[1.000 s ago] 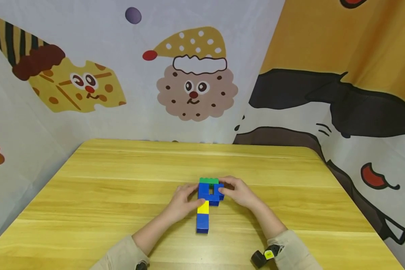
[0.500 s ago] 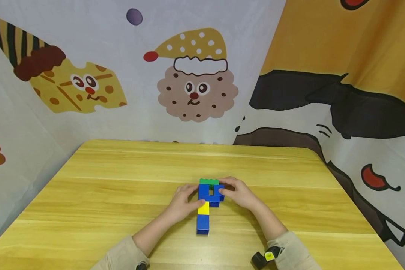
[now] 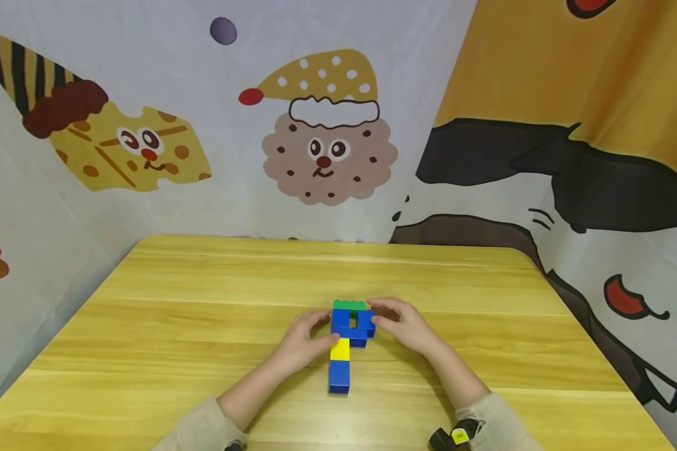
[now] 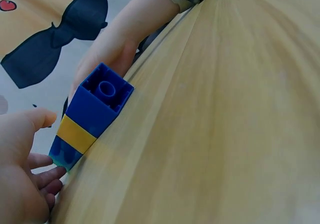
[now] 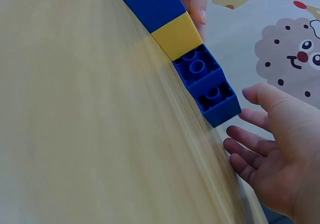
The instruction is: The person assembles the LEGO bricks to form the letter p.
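A flat build of toy building blocks lies on the wooden table: a green block at its far end, blue blocks around a small gap, then a yellow block and a blue block nearest me. Along its left side is my left hand; in the left wrist view its thumb stands off the blocks, while its fingertips are at the green end, contact unclear. My right hand has its fingers spread beside the right-hand blue block, with a small gap from thumb to block.
The wooden table reaches back to a cloth wall with cartoon prints. A black device with a yellow label is strapped at my right sleeve. Bare tabletop surrounds the blocks.
My right hand has drawn slightly right, off the blue block it was touching. The left thumb has shifted a little left, off the yellow block. The blocks keep their arrangement.
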Demonstrator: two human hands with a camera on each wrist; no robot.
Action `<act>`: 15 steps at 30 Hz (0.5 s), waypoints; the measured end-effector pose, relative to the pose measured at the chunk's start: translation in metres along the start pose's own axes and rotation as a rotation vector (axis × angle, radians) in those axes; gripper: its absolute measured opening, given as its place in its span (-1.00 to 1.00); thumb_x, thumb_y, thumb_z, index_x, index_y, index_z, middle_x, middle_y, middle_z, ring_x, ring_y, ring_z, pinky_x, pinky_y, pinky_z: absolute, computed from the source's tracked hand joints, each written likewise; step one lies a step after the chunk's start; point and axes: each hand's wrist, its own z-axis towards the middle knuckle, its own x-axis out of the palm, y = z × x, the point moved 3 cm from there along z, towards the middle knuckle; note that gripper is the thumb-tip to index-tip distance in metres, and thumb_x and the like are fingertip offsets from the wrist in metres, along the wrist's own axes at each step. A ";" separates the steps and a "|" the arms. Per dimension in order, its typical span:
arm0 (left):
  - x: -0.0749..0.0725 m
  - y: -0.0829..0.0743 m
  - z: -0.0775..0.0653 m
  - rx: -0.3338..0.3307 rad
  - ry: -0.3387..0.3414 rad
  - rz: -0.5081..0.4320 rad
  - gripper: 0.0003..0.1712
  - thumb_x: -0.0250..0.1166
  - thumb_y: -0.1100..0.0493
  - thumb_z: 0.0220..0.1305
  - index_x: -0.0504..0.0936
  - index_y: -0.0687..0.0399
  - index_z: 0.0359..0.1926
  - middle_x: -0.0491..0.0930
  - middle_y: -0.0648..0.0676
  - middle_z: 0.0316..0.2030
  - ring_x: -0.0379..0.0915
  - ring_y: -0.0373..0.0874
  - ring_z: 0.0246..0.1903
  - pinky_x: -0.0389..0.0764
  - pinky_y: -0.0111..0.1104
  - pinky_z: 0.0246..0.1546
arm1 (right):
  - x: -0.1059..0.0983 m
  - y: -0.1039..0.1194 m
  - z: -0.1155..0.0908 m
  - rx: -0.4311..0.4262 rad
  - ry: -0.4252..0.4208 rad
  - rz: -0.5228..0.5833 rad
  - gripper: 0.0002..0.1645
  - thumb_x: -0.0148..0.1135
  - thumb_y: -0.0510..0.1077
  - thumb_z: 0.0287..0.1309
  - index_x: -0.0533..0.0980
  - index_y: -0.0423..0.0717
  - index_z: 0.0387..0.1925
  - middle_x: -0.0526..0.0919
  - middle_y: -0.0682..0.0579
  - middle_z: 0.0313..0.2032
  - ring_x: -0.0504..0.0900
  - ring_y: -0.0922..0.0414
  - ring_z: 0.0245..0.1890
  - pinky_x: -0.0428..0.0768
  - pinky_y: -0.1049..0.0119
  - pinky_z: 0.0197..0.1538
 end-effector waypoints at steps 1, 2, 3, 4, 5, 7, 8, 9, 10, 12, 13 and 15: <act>-0.001 0.000 -0.001 0.001 0.003 -0.011 -0.31 0.30 0.02 0.25 0.35 0.27 0.30 0.39 0.21 0.17 0.25 0.15 0.19 0.32 0.01 0.17 | -0.002 0.005 -0.003 0.001 0.006 0.003 -0.54 0.17 -0.25 0.29 0.43 -0.32 0.18 0.50 -0.24 0.12 0.49 -0.16 0.08 0.44 -0.03 0.12; -0.002 0.000 -0.002 0.004 0.009 -0.022 -0.31 0.30 0.04 0.25 0.35 0.28 0.30 0.40 0.21 0.16 0.27 0.15 0.18 0.32 0.00 0.17 | -0.004 0.010 -0.006 0.004 0.014 0.009 -0.54 0.16 -0.27 0.29 0.42 -0.36 0.18 0.50 -0.27 0.12 0.48 -0.18 0.08 0.44 -0.03 0.12; -0.004 0.000 -0.003 0.007 0.013 -0.032 -0.32 0.29 0.05 0.26 0.34 0.28 0.30 0.42 0.21 0.15 0.29 0.15 0.17 0.32 -0.01 0.18 | -0.007 0.014 -0.010 0.006 0.018 0.008 -0.55 0.15 -0.28 0.29 0.41 -0.38 0.17 0.49 -0.29 0.11 0.48 -0.20 0.08 0.45 -0.02 0.10; -0.005 0.001 -0.005 0.013 0.017 -0.040 -0.33 0.29 0.07 0.26 0.34 0.29 0.30 0.43 0.22 0.13 0.30 0.15 0.16 0.32 0.00 0.18 | -0.010 0.018 -0.013 0.008 0.020 0.006 -0.55 0.14 -0.29 0.29 0.41 -0.40 0.17 0.49 -0.31 0.10 0.48 -0.21 0.08 0.47 0.00 0.09; -0.007 0.001 -0.006 0.012 0.018 -0.040 -0.34 0.28 0.07 0.27 0.34 0.29 0.30 0.45 0.21 0.12 0.32 0.14 0.14 0.32 -0.01 0.17 | -0.014 0.019 -0.016 0.013 0.017 0.000 -0.56 0.14 -0.29 0.29 0.41 -0.40 0.16 0.49 -0.32 0.10 0.48 -0.22 0.08 0.48 0.03 0.08; -0.012 0.001 -0.009 0.016 0.021 -0.041 -0.37 0.27 0.10 0.28 0.35 0.27 0.29 0.48 0.20 0.09 0.36 0.12 0.10 0.36 -0.02 0.14 | -0.021 0.020 -0.021 0.018 0.004 -0.021 -0.56 0.15 -0.29 0.29 0.42 -0.41 0.15 0.50 -0.32 0.09 0.50 -0.21 0.06 0.51 0.09 0.05; -0.015 0.001 -0.010 0.018 0.022 -0.042 -0.39 0.27 0.11 0.29 0.37 0.27 0.28 0.49 0.19 0.08 0.38 0.09 0.07 0.39 -0.04 0.11 | -0.025 0.020 -0.024 0.017 -0.008 -0.036 -0.57 0.16 -0.29 0.28 0.43 -0.41 0.14 0.51 -0.33 0.07 0.51 -0.20 0.03 0.53 0.13 0.02; -0.018 0.001 -0.011 0.018 0.023 -0.036 -0.41 0.26 0.12 0.30 0.38 0.26 0.28 0.50 0.17 0.06 0.40 0.06 0.03 0.42 -0.07 0.08 | -0.029 0.019 -0.027 0.014 -0.023 -0.051 -0.58 0.17 -0.30 0.27 0.44 -0.41 0.12 0.52 -0.32 0.06 0.53 -0.18 0.01 0.54 0.16 0.00; -0.021 0.001 -0.013 0.019 0.024 -0.025 -0.43 0.25 0.13 0.30 0.39 0.25 0.27 0.52 0.15 0.04 0.41 0.03 0.00 0.45 -0.10 0.05 | -0.033 0.018 -0.029 0.006 -0.034 -0.068 -0.59 0.17 -0.31 0.26 0.45 -0.41 0.11 0.53 -0.31 0.05 0.54 -0.17 -0.02 0.54 0.16 -0.02; -0.028 0.001 -0.015 0.023 0.023 0.003 -0.47 0.25 0.16 0.31 0.43 0.24 0.24 0.54 0.13 -0.01 0.42 -0.02 -0.07 0.48 -0.15 -0.02 | -0.040 0.010 -0.033 -0.012 -0.059 -0.116 -0.61 0.19 -0.31 0.25 0.47 -0.40 0.09 0.55 -0.29 0.02 0.56 -0.13 -0.07 0.55 0.17 -0.06; -0.032 0.001 -0.017 0.027 0.022 0.015 -0.50 0.25 0.17 0.31 0.44 0.25 0.23 0.55 0.11 -0.03 0.43 -0.05 -0.10 0.49 -0.18 -0.05 | -0.044 0.004 -0.034 -0.026 -0.070 -0.141 -0.61 0.20 -0.30 0.24 0.48 -0.38 0.08 0.57 -0.26 0.01 0.56 -0.09 -0.09 0.55 0.17 -0.08; -0.039 0.002 -0.019 0.034 0.024 0.045 -0.53 0.24 0.18 0.31 0.47 0.27 0.20 0.57 0.10 -0.06 0.43 -0.06 -0.13 0.52 -0.24 -0.11 | -0.051 -0.008 -0.037 -0.051 -0.084 -0.186 -0.62 0.21 -0.27 0.25 0.50 -0.34 0.08 0.59 -0.21 -0.01 0.57 -0.03 -0.12 0.55 0.16 -0.08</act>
